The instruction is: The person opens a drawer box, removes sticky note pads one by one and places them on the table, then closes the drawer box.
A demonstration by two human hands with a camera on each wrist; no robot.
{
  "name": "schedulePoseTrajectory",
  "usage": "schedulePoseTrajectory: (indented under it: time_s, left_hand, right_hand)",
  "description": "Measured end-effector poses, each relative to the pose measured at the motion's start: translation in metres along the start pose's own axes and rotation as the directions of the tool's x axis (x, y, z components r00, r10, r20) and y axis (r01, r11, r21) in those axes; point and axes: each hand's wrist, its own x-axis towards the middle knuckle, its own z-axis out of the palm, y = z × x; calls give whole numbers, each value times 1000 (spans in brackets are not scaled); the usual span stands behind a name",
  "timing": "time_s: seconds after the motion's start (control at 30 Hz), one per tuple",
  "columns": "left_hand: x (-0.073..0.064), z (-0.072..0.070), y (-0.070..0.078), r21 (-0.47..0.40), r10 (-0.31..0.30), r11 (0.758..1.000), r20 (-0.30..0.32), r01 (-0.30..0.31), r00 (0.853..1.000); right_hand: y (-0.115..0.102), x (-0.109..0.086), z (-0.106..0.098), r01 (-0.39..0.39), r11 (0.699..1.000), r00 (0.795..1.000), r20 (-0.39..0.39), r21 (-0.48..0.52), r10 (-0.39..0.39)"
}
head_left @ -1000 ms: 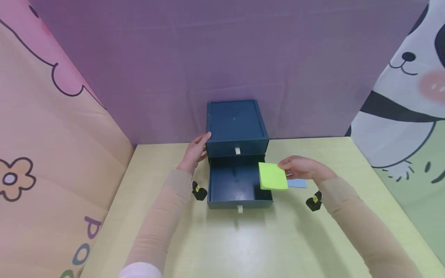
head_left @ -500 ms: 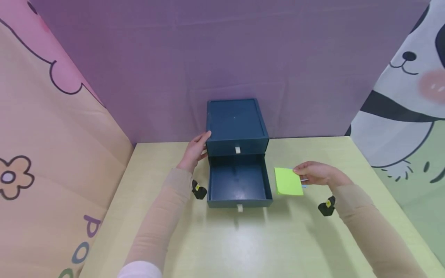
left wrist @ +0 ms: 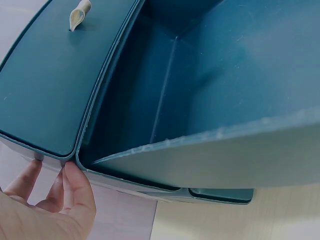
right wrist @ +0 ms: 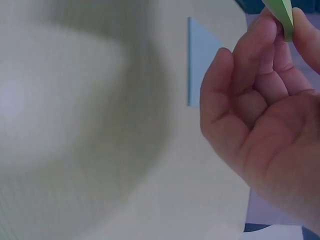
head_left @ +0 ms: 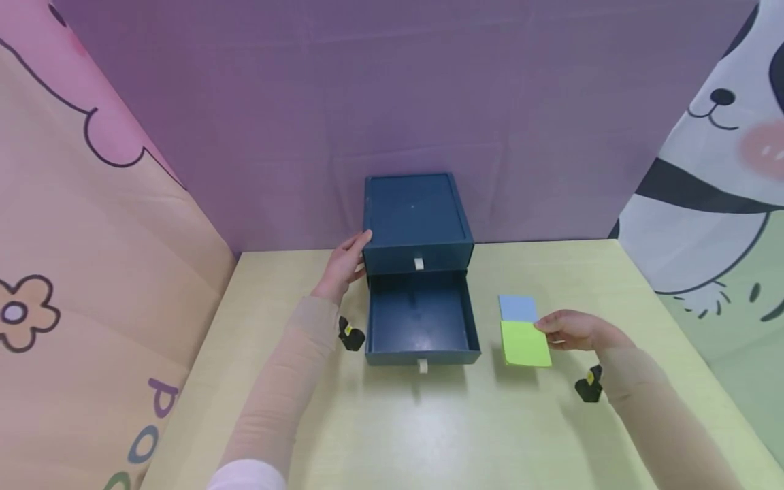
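Note:
My right hand [head_left: 574, 329] pinches a yellow-green sticky note pad [head_left: 527, 344] by its right corner, thumb against fingers. In the right wrist view only the pad's edge [right wrist: 283, 15] shows between the fingertips. A light blue sticky note pad [head_left: 517, 307] lies on the table just behind it, partly covered by the green pad in the head view. My left hand [head_left: 343, 267] presses its fingertips against the left side of a dark blue drawer box [head_left: 418, 211]. The box's lower drawer [head_left: 418, 320] is pulled out, with nothing inside; the upper drawer is closed.
The light wooden table [head_left: 380, 422] runs up to a purple cloth backdrop [head_left: 416, 88]. Printed cloths stand at the left [head_left: 92, 204] and right. Small white pull tabs [head_left: 422, 366] stick out from the drawer fronts.
My right hand has carried the green pad away from above the open drawer, rightward and toward me, uncovering more of the blue pad. My left hand has stayed at the box.

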Motion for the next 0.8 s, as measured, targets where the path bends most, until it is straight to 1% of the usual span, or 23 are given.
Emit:
schedulePoseTrajectory:
  time_s: [0.1, 0.3, 0.43, 0.53, 0.67, 0.8]
  left_hand:
    - [1, 0, -1, -9, -1, 1000, 0, 1, 1000]
    - [1, 0, -1, -10, 1, 1000, 0, -1, 1000]
    - [1, 0, -1, -7, 1, 1000, 1, -1, 1000]
    - [2, 0, -2, -1, -2, 1000, -4, 2, 1000]
    - [2, 0, -2, 3, 0, 1000, -10, 0, 1000]
    - [2, 0, -1, -1, 4, 1000, -3, -4, 1000]
  right_hand:
    - [11, 1, 0, -14, 1000, 1000, -25, 5, 15]
    - [25, 2, -2, 19, 1000, 999, -47, 2, -19]
    - [32, 3, -2, 13, 1000, 998, -56, 12, -12]
    - [35, 3, -1, 17, 1000, 997, -70, -14, -18]
    - [38, 4, 1, 15, 998, 992, -125, -66, -23]
    - [41, 8, 4, -19, 992, 978, -206, -122, -7]
